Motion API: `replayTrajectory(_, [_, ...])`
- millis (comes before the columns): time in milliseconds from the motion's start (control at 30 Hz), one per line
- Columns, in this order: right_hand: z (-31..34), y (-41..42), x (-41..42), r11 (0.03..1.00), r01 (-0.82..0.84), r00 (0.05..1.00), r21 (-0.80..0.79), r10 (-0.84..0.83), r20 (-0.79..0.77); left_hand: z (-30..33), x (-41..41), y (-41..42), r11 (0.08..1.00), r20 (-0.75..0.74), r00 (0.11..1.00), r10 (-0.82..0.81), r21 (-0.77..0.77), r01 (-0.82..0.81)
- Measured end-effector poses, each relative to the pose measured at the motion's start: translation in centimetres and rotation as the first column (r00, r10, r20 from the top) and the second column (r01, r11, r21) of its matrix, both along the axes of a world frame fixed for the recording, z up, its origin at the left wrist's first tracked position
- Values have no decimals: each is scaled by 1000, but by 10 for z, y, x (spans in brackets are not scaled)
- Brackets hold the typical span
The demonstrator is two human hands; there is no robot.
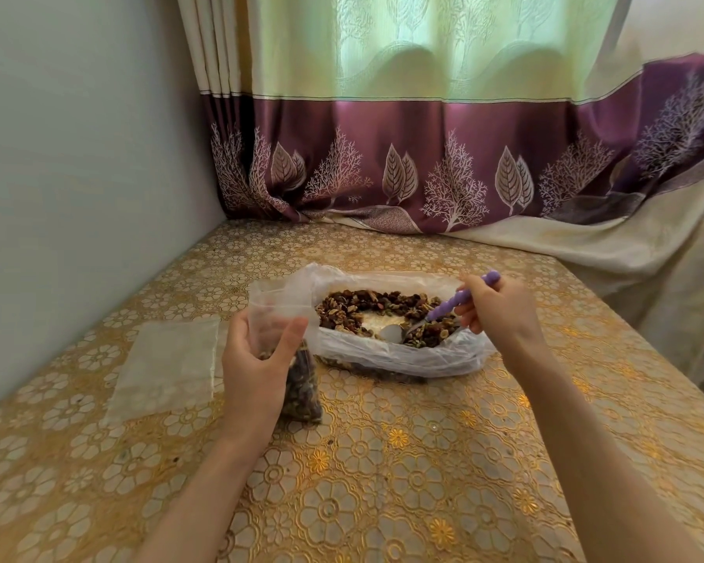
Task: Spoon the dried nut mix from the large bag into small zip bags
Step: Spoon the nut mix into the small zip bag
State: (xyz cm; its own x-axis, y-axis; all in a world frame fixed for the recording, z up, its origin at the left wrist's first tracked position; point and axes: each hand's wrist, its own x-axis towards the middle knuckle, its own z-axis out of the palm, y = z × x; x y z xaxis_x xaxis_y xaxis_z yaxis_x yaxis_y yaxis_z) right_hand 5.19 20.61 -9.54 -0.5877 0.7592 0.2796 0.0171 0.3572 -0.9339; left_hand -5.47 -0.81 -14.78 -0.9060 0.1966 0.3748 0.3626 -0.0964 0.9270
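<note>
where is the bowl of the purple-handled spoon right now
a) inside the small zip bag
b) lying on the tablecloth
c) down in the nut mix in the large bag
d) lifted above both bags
c: the right hand grips the purple-handled spoon, and its bowl sits in the nut mix inside the large bag, while the left hand holds the small zip bag beside it.

One view only, from a camera on the person's head, looking forward and down over the table (383,461). It sits close: both forearms enter from the bottom edge. The wide lens bends the edges, so the wall (78,136) at left and curtain (423,115) behind probably look more tilted than they are.
</note>
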Motion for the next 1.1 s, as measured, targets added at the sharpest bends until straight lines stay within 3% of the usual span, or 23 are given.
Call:
replayTrajectory(700, [-14,0,-4,965,-116,993,-236,110,-37,0,1,0,998,-24,1000,15,-59,-16])
replayTrajectory(1100, [-16,-2,-6,869,-105,993,-483,69,-93,-8,0,1,963,-35,998,-57,-265,46])
